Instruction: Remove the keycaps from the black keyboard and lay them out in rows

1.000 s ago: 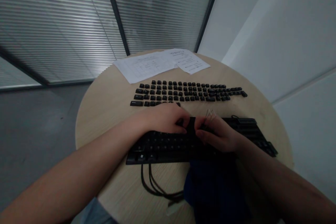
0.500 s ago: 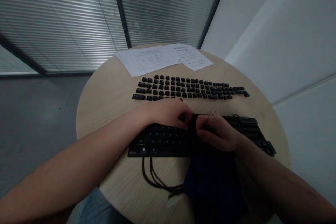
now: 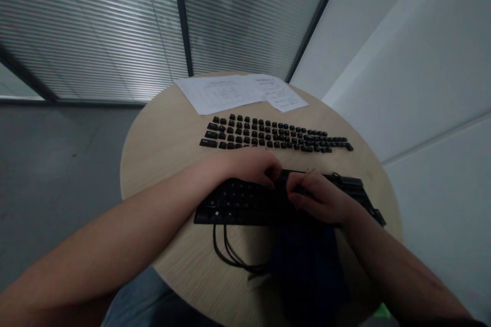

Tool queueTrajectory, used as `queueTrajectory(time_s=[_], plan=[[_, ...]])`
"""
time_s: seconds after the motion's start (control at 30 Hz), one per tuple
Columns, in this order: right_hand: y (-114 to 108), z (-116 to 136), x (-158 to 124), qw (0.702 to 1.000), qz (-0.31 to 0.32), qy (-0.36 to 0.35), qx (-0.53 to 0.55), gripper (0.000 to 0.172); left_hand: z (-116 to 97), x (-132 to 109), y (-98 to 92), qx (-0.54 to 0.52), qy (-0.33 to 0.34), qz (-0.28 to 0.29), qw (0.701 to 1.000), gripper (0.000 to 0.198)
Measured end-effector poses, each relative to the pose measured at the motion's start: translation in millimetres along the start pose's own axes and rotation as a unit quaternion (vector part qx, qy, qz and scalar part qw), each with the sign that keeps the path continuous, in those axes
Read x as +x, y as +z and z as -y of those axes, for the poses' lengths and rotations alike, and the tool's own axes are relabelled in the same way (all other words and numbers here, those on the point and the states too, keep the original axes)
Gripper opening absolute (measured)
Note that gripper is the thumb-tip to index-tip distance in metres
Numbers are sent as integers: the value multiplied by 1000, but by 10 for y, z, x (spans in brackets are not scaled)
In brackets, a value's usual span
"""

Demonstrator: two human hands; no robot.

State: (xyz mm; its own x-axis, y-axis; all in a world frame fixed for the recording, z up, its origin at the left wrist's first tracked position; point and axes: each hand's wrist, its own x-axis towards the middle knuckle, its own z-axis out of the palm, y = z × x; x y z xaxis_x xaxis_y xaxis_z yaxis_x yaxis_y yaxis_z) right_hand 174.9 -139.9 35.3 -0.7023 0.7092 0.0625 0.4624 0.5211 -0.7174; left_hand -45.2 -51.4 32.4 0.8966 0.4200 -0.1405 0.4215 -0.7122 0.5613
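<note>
A black keyboard lies on the round wooden table, most of its keycaps off. My left hand rests over its upper middle, fingers curled down; whatever the fingertips hold is hidden. Just to the right, my right hand is closed over the keyboard, with a thin wire tool sticking up from its fingers. Behind both hands, loose black keycaps lie in rows on the table.
White printed papers lie at the table's far edge. A looped black cable hangs in front of the keyboard, beside a dark blue cloth-like thing. Blinds and a white wall stand beyond the table.
The view has shifted slightly, so the table and keycaps sit a little differently in the picture. Both hands keep nearly the same pose; the wire tool appears tilted lower.
</note>
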Motion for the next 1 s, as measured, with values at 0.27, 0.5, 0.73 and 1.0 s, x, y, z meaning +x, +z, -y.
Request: queueTrajectory(time_s=[0.27, 0.5, 0.73, 1.0], plan=[[137, 26, -162, 983, -51, 138, 105, 26, -10, 19, -11, 37, 13, -2, 999, 10], [381, -238, -362, 955, -164, 98, 229, 31, -10, 35, -2, 46, 15, -6, 999, 10], [388, -223, -423, 981, -129, 66, 131, 28, -9, 44, 4, 61, 10, -5, 998, 12], [350, -117, -328, 992, -122, -4, -24, 24, 9, 50, 12, 41, 21, -14, 999, 9]])
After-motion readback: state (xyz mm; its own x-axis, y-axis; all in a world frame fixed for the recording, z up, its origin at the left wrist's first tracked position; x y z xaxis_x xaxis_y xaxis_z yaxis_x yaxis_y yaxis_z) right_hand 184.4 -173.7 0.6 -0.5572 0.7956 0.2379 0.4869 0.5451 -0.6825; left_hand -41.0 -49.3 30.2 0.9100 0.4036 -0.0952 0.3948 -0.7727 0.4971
